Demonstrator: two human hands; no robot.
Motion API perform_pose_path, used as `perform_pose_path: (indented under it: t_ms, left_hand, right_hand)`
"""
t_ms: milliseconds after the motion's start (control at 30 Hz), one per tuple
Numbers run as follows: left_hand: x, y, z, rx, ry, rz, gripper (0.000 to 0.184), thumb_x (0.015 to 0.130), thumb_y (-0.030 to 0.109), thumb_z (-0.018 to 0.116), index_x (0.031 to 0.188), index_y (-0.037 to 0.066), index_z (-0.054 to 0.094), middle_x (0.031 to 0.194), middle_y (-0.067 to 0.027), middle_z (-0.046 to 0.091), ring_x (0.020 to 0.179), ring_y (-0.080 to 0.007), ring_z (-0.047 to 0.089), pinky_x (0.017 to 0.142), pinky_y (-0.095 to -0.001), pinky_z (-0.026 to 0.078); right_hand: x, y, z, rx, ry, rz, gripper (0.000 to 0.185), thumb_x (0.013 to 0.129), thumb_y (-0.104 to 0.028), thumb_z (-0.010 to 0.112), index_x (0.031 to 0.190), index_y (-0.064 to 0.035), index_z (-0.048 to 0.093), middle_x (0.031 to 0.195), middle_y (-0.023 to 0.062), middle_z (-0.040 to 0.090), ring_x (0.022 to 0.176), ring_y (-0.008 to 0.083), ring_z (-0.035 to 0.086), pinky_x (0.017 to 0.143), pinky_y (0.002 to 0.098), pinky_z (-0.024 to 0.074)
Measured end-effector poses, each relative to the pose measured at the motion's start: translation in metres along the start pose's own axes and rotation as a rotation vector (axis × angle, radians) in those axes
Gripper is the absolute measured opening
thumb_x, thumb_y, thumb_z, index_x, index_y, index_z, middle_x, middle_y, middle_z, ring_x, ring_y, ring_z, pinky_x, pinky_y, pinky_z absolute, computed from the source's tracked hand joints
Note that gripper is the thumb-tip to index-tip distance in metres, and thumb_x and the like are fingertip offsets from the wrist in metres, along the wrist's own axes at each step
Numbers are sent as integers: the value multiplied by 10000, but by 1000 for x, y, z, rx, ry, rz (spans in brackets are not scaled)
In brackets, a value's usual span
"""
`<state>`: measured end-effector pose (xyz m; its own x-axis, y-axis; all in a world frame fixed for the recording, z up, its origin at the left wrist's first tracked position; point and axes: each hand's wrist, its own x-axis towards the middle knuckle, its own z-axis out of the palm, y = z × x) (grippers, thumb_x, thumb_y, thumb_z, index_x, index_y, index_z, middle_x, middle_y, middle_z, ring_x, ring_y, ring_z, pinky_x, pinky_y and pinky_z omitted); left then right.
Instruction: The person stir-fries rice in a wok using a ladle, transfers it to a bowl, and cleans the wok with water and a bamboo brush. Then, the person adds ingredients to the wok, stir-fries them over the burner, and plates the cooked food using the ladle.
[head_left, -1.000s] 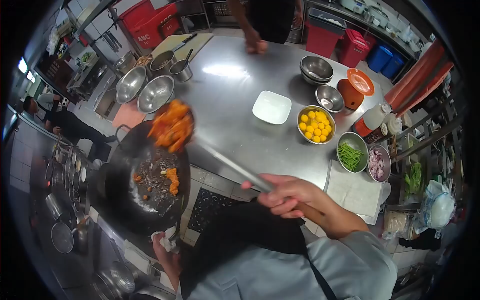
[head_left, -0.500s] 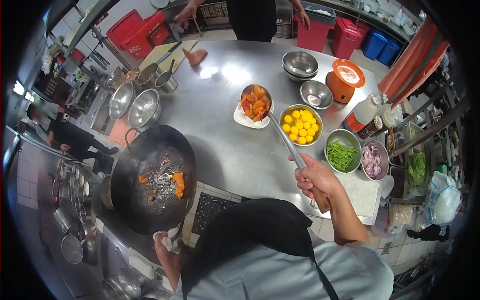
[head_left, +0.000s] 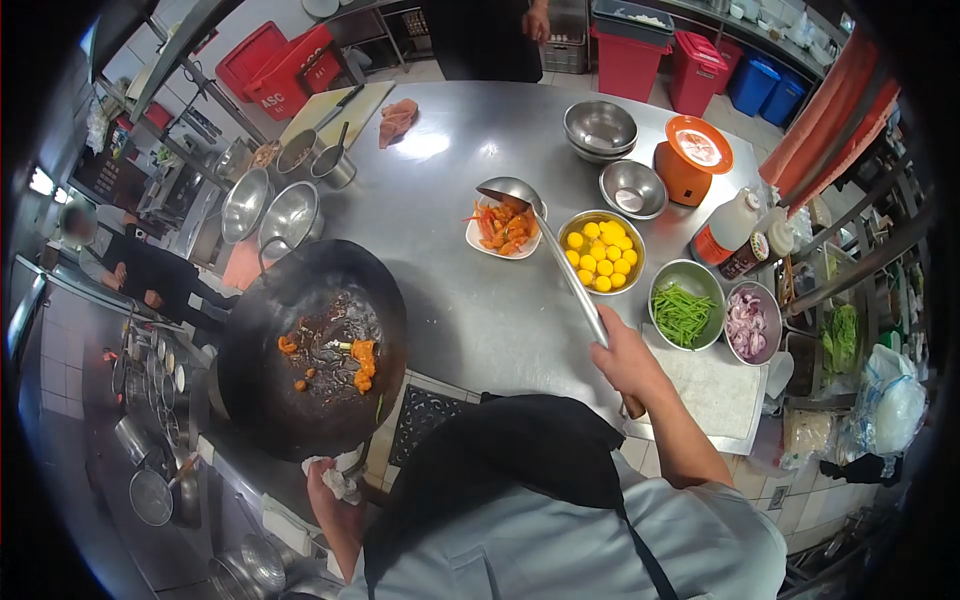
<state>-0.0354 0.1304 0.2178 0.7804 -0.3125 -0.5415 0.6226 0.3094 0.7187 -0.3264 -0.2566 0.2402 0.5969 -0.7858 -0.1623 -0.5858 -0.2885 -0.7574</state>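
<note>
My right hand (head_left: 632,362) grips the wooden-ended handle of a long metal ladle (head_left: 572,268). The ladle's bowl is tipped over a white dish (head_left: 478,245), where orange-red sauced food pieces (head_left: 506,231) lie in a heap. Down at the left, my left hand (head_left: 334,503) is closed around a white cloth (head_left: 343,484) at the near handle of a large dark wok (head_left: 262,375). The wok is tilted, and a few orange pieces (head_left: 364,368) and some oily sauce remain inside it.
Right of the dish stand bowls of egg yolks (head_left: 600,252), green beans (head_left: 682,308) and sliced onions (head_left: 745,322). Behind them are steel bowls (head_left: 632,190), an orange scale (head_left: 688,165) and bottles (head_left: 725,228). A person (head_left: 485,40) stands across the steel table (head_left: 430,300).
The ladle has turned over, and the food that was in it now lies in the white dish. The wok has shifted slightly up and right. The person opposite has drawn one hand in.
</note>
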Motion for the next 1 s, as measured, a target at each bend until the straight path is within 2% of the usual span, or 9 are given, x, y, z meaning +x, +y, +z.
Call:
perform_pose_path:
  t_ms: [200, 400, 467, 533, 633, 833, 867, 967, 1000]
  left_hand:
    - [3, 0, 7, 14, -19, 99, 89, 911, 183, 564, 873, 102, 562, 772, -43, 591, 708, -220, 653, 618, -370, 544]
    - [13, 2, 15, 19, -68, 151, 98, 908, 177, 568, 855, 94, 561, 774, -46, 601, 701, -213, 653, 595, -371, 534]
    - [11, 6, 25, 47, -68, 97, 87, 903, 169, 570, 856, 96, 566, 781, -46, 609, 703, -215, 656, 600, -369, 535]
    - [15, 6, 28, 25, -131, 83, 61, 889, 151, 578, 870, 93, 580, 791, -50, 621, 712, -227, 666, 622, -370, 540]
    - [32, -2, 23, 24, -140, 111, 56, 881, 140, 582, 884, 86, 590, 791, -57, 624, 717, -240, 670, 638, -370, 546]
    - [59, -13, 29, 75, -165, 91, 69, 871, 151, 598, 888, 85, 590, 787, -60, 619, 687, -228, 650, 610, -373, 554]
    - [52, -12, 39, 87, -152, 103, 67, 857, 132, 601, 902, 85, 585, 789, -48, 604, 687, -217, 640, 599, -371, 538]
    - [33, -18, 69, 117, -159, 165, 131, 829, 112, 617, 944, 70, 571, 812, -50, 592, 686, -215, 625, 601, -369, 520]
    - [35, -21, 67, 127, -182, 175, 147, 826, 112, 619, 956, 67, 569, 822, -56, 594, 692, -218, 627, 607, -372, 523]
  right_hand:
    - [-14, -11, -5, -86, 77, -58, 637, 882, -110, 580, 1468, -11, 352, 1082, 369, 645, 1065, 492, 632, 931, 521, 483]
    - [-20, 0, -8, 117, 62, -86, 628, 871, -108, 593, 1460, -9, 397, 1026, 323, 673, 965, 462, 675, 887, 471, 509]
    - [-20, -3, -15, 146, 57, -38, 633, 867, -112, 603, 1458, -4, 406, 972, 290, 675, 883, 418, 681, 835, 446, 522]
    - [-22, -8, -19, 197, 34, 35, 650, 868, -119, 611, 1472, -11, 398, 869, 202, 661, 706, 286, 669, 706, 390, 539]
    - [-31, -15, -20, 313, -38, 117, 655, 879, -128, 610, 1488, -31, 388, 803, 136, 630, 614, 183, 637, 619, 344, 527]
    - [-24, -11, 23, 469, -233, -148, 661, 894, -93, 605, 1512, -77, 373, 749, 91, 596, 586, 131, 631, 585, 315, 519]
    - [-18, -29, 17, 285, -317, -47, 630, 900, -92, 629, 1491, -82, 413, 891, 162, 672, 735, 227, 711, 696, 347, 549]
    - [11, -60, 35, 0, -164, -496, 586, 906, -134, 667, 1452, -71, 463, 1135, 209, 692, 996, 340, 707, 861, 396, 538]
    - [14, -89, 35, 14, -256, -340, 574, 901, -191, 711, 1418, -60, 501, 1349, 181, 618, 1232, 401, 582, 1006, 441, 470]
